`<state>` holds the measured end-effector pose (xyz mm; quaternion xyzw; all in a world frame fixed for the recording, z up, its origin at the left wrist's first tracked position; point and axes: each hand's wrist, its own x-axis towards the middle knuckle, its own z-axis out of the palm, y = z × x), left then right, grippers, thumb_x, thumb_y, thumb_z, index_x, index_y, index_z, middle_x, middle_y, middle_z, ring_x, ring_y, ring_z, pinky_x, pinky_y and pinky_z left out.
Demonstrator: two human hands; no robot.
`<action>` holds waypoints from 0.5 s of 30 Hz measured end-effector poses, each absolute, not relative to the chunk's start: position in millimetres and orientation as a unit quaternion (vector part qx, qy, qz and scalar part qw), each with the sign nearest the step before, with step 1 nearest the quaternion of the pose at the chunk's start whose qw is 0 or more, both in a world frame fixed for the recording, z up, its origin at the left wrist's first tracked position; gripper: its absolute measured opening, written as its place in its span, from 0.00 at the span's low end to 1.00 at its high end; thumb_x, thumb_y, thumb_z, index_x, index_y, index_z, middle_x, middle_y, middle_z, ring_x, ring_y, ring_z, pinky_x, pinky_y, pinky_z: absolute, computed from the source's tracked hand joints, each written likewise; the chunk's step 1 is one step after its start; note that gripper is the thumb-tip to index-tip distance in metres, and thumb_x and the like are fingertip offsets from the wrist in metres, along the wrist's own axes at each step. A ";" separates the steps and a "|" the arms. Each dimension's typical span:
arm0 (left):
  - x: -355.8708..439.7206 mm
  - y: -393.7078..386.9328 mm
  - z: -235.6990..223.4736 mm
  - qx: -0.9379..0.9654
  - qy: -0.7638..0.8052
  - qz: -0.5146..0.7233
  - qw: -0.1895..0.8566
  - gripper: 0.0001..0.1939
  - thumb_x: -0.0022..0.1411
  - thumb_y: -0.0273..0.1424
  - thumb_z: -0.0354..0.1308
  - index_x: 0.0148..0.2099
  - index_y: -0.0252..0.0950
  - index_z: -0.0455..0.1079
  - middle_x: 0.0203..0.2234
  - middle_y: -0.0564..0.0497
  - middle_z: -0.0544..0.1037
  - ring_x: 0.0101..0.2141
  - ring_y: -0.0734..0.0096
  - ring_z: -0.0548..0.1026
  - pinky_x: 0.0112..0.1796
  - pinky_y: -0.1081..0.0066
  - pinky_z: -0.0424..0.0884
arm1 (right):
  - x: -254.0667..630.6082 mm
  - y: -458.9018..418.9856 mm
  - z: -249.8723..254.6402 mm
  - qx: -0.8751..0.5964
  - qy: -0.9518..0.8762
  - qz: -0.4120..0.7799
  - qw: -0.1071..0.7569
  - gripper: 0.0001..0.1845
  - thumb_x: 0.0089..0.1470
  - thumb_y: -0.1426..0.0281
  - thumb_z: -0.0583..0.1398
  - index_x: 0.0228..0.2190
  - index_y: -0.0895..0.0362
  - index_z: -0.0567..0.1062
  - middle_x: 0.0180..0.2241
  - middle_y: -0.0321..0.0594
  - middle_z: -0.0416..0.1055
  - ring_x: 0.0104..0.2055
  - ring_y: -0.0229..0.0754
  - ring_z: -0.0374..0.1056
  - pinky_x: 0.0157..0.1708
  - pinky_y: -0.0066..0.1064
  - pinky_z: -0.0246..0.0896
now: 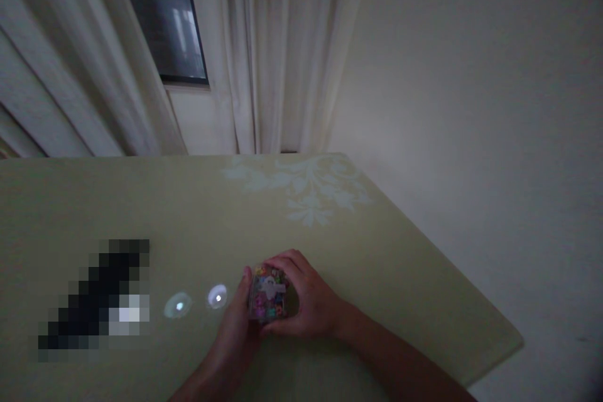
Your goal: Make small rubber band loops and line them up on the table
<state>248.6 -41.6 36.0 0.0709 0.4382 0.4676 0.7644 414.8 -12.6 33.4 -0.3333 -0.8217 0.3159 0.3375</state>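
Observation:
Between my two hands is a small clear box full of tiny multicoloured pieces, with a pale label or sticker on its top. My left hand holds its left side, the thumb lying along the edge. Around the far and near edges curl the thumb and fingers of my right hand, leaving a gap at the box's right side. The box is just over or on the table; I cannot tell which. What the pieces are is too small to make out.
The yellow-green table bears a pale floral pattern near its far corner. Bright round reflections or discs lie left of my hands. Further left is a blurred-out dark long shape. Curtains, a window and a wall stand behind.

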 end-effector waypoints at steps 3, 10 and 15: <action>247.2 -40.9 33.7 0.067 0.420 0.473 0.772 0.26 0.75 0.47 0.52 0.58 0.30 0.75 0.47 0.37 0.85 0.48 0.50 0.84 0.50 0.56 0.79 | 417.5 -12.8 35.0 -0.334 -0.819 0.330 0.331 0.53 0.42 0.55 0.78 0.65 0.53 0.67 0.58 0.50 0.67 0.60 0.54 0.65 0.60 0.44 0.63; 243.4 -39.8 29.4 0.080 0.395 0.478 0.780 0.26 0.73 0.50 0.55 0.52 0.30 0.76 0.43 0.37 0.86 0.48 0.50 0.84 0.48 0.58 0.79 | 413.8 -14.5 39.0 -0.344 -0.784 0.356 0.375 0.49 0.39 0.55 0.79 0.60 0.54 0.71 0.53 0.47 0.69 0.55 0.51 0.67 0.57 0.42 0.66; 243.3 -41.6 28.2 0.109 0.411 0.485 0.764 0.27 0.68 0.52 0.60 0.52 0.32 0.76 0.44 0.39 0.85 0.47 0.49 0.84 0.46 0.58 0.79 | 415.5 -14.0 41.9 -0.345 -0.789 0.361 0.357 0.49 0.40 0.55 0.79 0.60 0.52 0.70 0.54 0.47 0.67 0.57 0.51 0.66 0.59 0.44 0.64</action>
